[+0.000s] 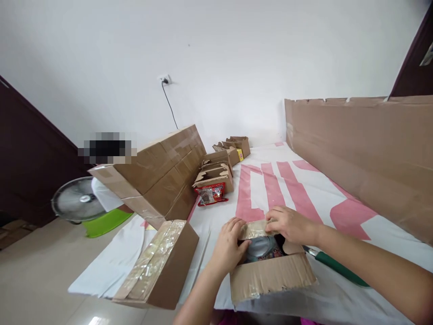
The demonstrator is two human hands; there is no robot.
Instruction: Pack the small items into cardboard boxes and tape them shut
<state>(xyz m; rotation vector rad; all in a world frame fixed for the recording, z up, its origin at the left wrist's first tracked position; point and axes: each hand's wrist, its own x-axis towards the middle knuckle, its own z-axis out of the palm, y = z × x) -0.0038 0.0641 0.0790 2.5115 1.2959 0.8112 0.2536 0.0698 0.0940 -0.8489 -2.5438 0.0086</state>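
An open cardboard box (270, 276) sits at the near edge of the cloth-covered table, its front flap folded outward. Inside lies folded patterned fabric (262, 248) with a pale grey part on top. My left hand (228, 246) grips the left side of the box by its far flap, thumb inside the opening. With closed fingers, my right hand (287, 225) holds the taped far flap (253, 229) near its right end. Partly under my right forearm rests a green-handled tool (340, 269) with a metal end; its kind is unclear.
A taped closed box (158, 266) stands at left. Behind it leans a large cardboard partition (162, 171). Several small open boxes (216, 176) line it, with a red snack packet (212, 194) in front. A cardboard wall (358, 158) borders the right. A fan (79, 198) and a person sit beyond.
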